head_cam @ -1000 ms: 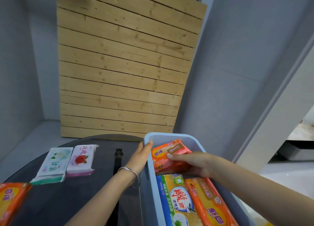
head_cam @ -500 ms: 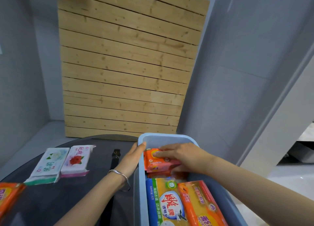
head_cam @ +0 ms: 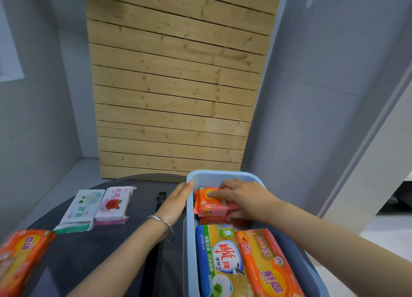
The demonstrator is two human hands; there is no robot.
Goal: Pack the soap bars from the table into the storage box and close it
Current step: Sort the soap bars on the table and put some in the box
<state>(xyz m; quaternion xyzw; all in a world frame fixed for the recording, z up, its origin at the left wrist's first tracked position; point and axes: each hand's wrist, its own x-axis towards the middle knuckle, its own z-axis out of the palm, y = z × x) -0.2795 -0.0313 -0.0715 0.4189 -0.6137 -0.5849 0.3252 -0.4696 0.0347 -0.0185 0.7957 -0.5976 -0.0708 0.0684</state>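
A light blue storage box [head_cam: 190,234] stands open at the right of the dark round table [head_cam: 93,252]. My right hand [head_cam: 243,199] is inside its far end, fingers pressing an orange soap pack [head_cam: 206,204] flat on top of other orange packs. My left hand [head_cam: 176,204] rests flat against the box's outer left wall, fingers apart, a silver bangle on the wrist. Nearer me in the box lie a yellow-and-blue soap bar [head_cam: 219,261] and an orange-and-yellow soap bar [head_cam: 269,265]. On the table lie a white-green soap pack [head_cam: 81,210], a pink rose soap pack [head_cam: 114,205] and an orange pack [head_cam: 21,258].
A pale wooden slatted panel [head_cam: 176,82] leans against the grey wall behind the table. A dark seam with a small black fitting [head_cam: 161,196] runs down the tabletop beside the box. No box lid is in view.
My right hand has pushed the orange soap pack from a tilted hold down flat into the far end of the box. My left hand stayed against the box wall.
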